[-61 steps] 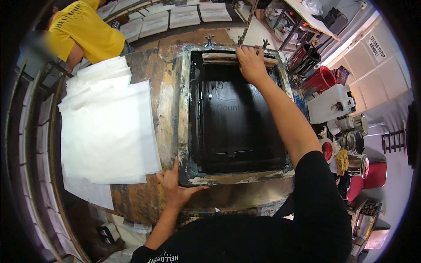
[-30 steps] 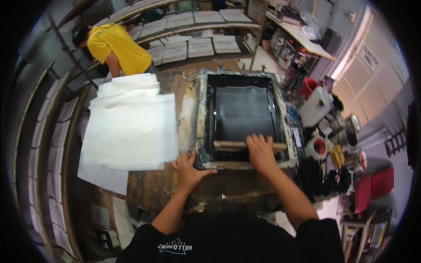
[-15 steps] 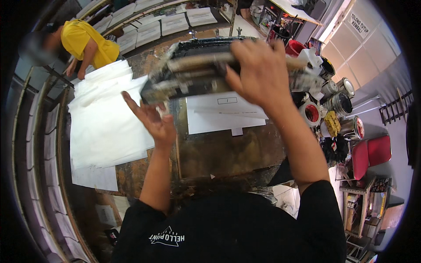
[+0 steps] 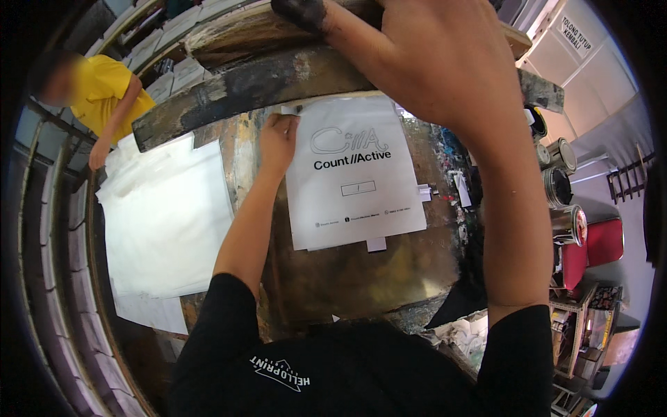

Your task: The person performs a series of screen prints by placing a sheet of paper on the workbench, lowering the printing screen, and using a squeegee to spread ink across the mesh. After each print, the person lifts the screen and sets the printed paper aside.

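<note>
My right hand [image 4: 445, 62] is closed over the raised screen-printing frame [image 4: 222, 94] at the top of the view; its thumb is stained dark, and its other fingertips are out of sight. The frame's stained near bar slants across above the table. Under it lies a white printed sheet [image 4: 347, 208] with black lettering and a small box outline. My left hand [image 4: 279, 142] pinches the sheet's upper left corner, the fingers bent together. White paper tabs [image 4: 376, 244] stick out at the sheet's lower and right edges.
A stack of white sheets [image 4: 167, 229] lies on the left of the stained table [image 4: 361, 285]. A person in a yellow shirt [image 4: 108, 94] stands beyond it. Racks [image 4: 80, 292] line the left. Paint cans [image 4: 568, 226] and a red chair [image 4: 603, 243] stand right.
The frame has risen toward me with my right hand, uncovering the sheet's print. My left hand has moved forward and right from open air to the sheet's corner and closed there.
</note>
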`<act>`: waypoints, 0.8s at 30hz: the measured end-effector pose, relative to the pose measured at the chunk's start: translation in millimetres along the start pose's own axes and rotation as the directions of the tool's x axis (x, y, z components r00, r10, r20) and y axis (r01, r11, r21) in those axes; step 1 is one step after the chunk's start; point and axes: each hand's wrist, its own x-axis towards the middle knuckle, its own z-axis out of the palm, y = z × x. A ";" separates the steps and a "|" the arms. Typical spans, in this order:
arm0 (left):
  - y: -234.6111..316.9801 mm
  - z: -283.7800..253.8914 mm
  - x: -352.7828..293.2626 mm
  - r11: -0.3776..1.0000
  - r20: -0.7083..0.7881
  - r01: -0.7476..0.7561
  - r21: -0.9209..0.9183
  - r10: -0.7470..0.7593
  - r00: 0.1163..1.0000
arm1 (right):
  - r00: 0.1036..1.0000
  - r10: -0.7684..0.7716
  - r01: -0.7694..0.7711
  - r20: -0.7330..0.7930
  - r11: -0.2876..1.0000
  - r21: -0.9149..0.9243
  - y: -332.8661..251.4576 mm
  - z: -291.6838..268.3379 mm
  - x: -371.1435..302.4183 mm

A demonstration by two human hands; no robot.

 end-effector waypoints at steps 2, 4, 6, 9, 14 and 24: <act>7.2 -37.6 -15.6 0.976 -0.012 0.196 -0.092 -0.198 0.980 | 0.981 0.146 -0.142 0.131 0.989 -0.043 -5.4 -5.7 9.8; 3.4 -91.8 -42.4 0.959 -0.129 0.251 -0.135 -0.268 0.955 | 0.952 0.231 -0.232 0.200 0.973 -0.019 -13.5 -9.8 18.1; -10.9 -151.0 -82.9 0.919 -0.170 0.391 -0.054 -0.395 0.903 | 0.997 0.061 -0.064 0.047 0.996 0.069 -7.7 -0.8 2.0; -54.1 -235.5 -149.3 0.819 -0.302 0.558 -0.138 -0.571 0.764 | 0.957 0.252 -0.268 0.147 0.958 0.105 -24.8 0.1 -3.5; -146.3 -353.8 -215.5 0.796 -0.532 0.555 0.241 -0.370 0.762 | 0.993 -0.033 0.033 -0.115 0.999 -0.003 -3.5 22.9 -21.1; -72.3 -339.6 -237.1 0.916 0.042 0.018 0.400 -0.038 0.998 | 0.999 -0.035 0.036 0.012 0.996 -0.077 2.7 35.1 -61.6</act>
